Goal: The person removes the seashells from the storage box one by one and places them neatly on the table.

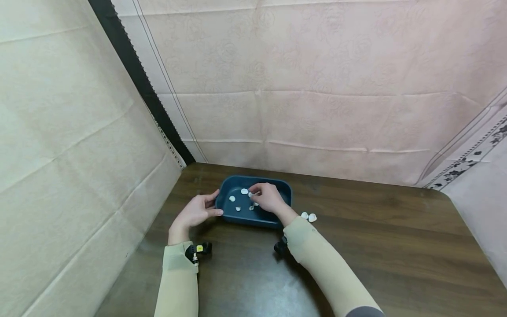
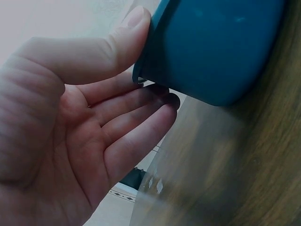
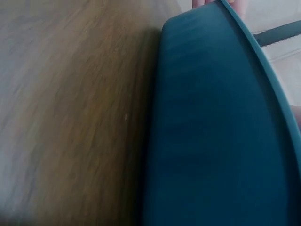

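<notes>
A blue tray [image 1: 253,223] sits on the table near its back edge. Several small white shell-like pieces [image 1: 232,199] lie scattered on its floor. My right hand [image 1: 269,198] reaches over the tray from the right and pinches a small white piece [image 1: 250,194] between thumb and fingertips. At the tray's left end, my left hand [image 1: 196,210] touches the rim, thumb near the front corner. In the left wrist view its thumb lies against the rim and the other fingers [image 2: 136,141] extend loosely beside the wall. The right wrist view shows mostly the tray's outer side [image 3: 211,122].
Two more white pieces [image 1: 309,217] lie on the wooden table [image 1: 396,246] just right of the tray, beside the right forearm. Pale cloth [image 1: 317,88] hangs behind the table, and more cloth [image 1: 79,154] hangs along the left side.
</notes>
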{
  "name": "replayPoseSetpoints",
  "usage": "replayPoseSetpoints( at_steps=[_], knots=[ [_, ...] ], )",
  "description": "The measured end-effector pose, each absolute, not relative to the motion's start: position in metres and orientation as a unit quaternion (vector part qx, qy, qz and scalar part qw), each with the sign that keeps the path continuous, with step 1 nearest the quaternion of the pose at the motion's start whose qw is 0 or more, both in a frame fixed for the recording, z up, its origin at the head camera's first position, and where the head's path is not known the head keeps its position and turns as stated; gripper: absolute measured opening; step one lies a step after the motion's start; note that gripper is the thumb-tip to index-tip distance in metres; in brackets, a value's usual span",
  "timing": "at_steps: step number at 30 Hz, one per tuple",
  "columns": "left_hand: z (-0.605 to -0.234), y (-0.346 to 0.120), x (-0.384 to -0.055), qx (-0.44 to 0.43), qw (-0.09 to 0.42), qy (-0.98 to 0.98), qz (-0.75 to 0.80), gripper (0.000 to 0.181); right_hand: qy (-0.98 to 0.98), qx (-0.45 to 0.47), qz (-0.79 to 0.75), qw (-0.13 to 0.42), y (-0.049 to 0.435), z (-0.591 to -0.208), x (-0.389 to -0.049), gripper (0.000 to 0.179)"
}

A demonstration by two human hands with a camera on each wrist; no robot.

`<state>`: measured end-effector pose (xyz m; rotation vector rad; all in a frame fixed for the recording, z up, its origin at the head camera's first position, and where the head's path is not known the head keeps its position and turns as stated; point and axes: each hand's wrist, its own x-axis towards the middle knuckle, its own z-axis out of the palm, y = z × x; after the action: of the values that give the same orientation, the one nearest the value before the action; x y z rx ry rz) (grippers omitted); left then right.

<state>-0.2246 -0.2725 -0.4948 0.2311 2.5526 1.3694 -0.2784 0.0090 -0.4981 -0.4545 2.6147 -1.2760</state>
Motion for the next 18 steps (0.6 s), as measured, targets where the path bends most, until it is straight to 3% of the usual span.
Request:
replayPoseSetpoints(
  at_steps=[18],
  knots=[
    [-0.496,-0.274,-0.224,0.077,0.115,0.873,0.469,0.075,0.910,-0.172,-0.369,0.078,-0.028,-0.512,-0.298,0.030]
  ],
)
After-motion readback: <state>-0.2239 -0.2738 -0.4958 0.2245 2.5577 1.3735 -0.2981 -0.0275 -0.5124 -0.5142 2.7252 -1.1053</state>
